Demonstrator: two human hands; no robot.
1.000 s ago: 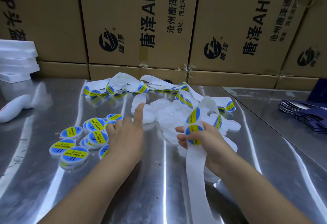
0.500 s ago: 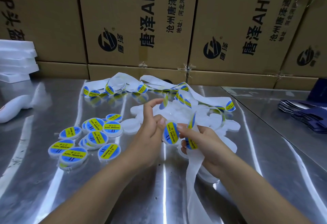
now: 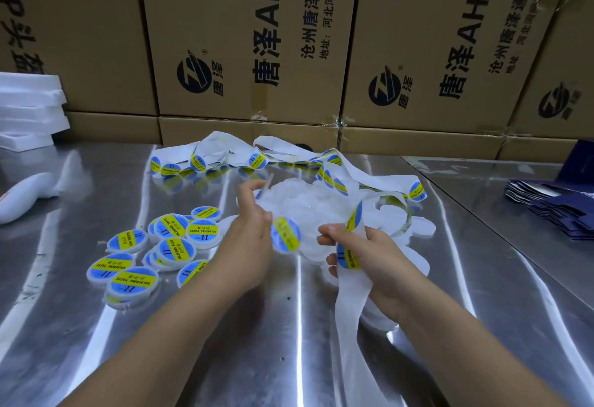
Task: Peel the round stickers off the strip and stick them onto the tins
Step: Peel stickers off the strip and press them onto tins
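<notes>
Two grips — left (image 3: 247, 246) tin (image 3: 285, 234) maybe, right (image 3: 382, 262) strip (image 3: 350, 294)

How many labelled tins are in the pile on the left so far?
8 labelled tins: three at the back, two in the middle, three nearest the camera. Edges underneath suggest more are hidden. The left hand holds another.

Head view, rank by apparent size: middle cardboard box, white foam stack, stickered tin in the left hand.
1. middle cardboard box
2. white foam stack, partly out of frame
3. stickered tin in the left hand, smallest though nearest
</notes>
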